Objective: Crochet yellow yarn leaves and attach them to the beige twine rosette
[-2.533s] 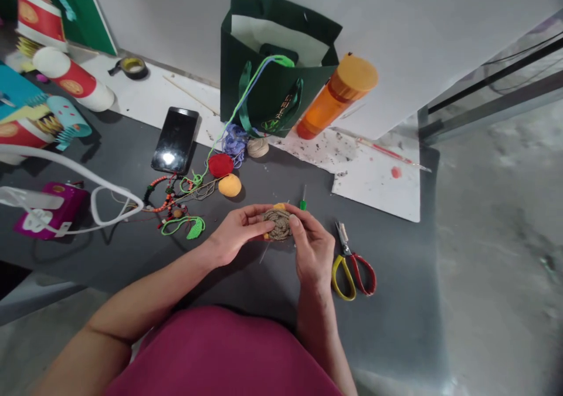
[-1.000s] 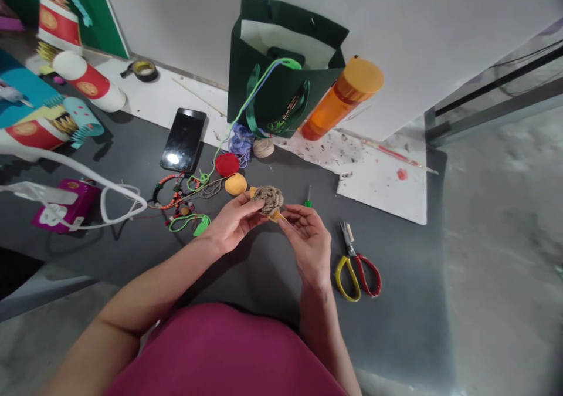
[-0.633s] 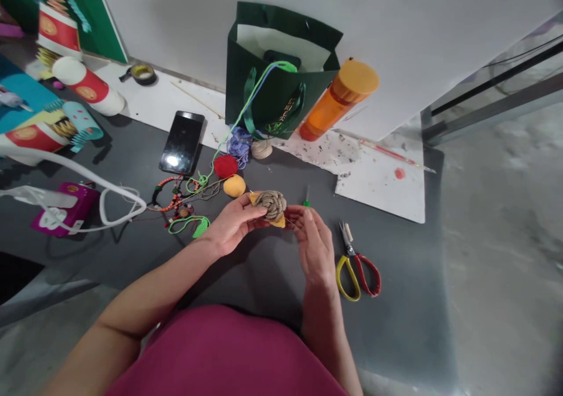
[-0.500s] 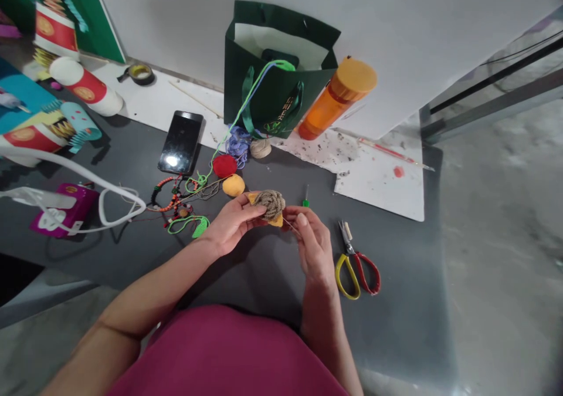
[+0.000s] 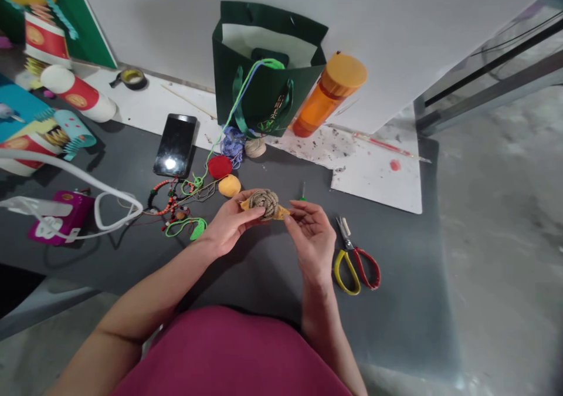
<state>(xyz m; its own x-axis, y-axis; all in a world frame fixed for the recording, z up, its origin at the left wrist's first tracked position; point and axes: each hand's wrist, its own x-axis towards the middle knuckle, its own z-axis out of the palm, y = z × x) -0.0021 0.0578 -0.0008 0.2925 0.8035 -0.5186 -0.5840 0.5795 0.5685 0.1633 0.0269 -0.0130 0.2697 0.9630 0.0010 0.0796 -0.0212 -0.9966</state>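
Jute coil (image 5: 264, 203) — left hand (image 5: 229, 226) holds it.

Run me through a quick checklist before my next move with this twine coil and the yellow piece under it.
Twine coil held: ok, pinched in the left hand.
Yellow felt piece in place: ok, showing on both sides of the coil.
Right hand free: ok, its fingers open and holding nothing visible.
Needle in the work: cannot tell, none shows clearly.
Scissors at hand: ok, lying on the grey table to the right of the right hand.
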